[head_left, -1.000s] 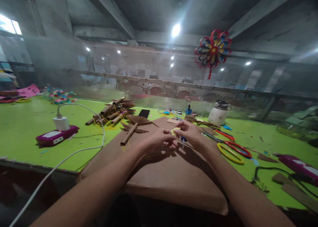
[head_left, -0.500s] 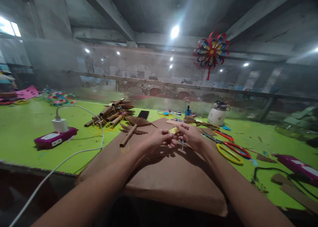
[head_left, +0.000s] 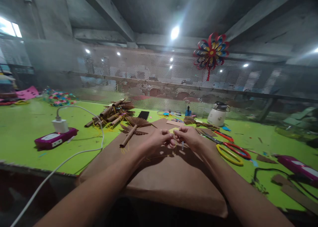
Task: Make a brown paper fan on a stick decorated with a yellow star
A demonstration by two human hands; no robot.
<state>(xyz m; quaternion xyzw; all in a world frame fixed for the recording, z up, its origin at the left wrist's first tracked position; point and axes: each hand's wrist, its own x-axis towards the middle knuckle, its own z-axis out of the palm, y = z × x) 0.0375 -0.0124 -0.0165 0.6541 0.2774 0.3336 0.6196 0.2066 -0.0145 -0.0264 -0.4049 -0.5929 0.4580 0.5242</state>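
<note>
My left hand [head_left: 156, 140] and my right hand [head_left: 190, 136] meet fingertip to fingertip over a stack of brown paper [head_left: 174, 177]. Both pinch a small yellow paper piece [head_left: 173, 130] held between them. A thin white stick [head_left: 182, 144] hangs down from under my right hand. A thin yellow string [head_left: 161, 156] lies on the brown paper just below the hands. A folded brown paper fan with a rolled handle [head_left: 132, 127] lies to the left of my left hand.
Several rolled brown paper pieces [head_left: 111, 113] are piled at the back left. Red-and-yellow scissors [head_left: 231, 149] lie to the right, a white jar [head_left: 218, 113] behind them. A magenta power strip [head_left: 56, 137] with a white charger and cable sits left. A paper flower [head_left: 211, 53] hangs on the mesh screen.
The hands have stayed together over the brown paper, shifting slightly. The yellow piece, more exposed half a second ago, is now more tucked between the fingertips.
</note>
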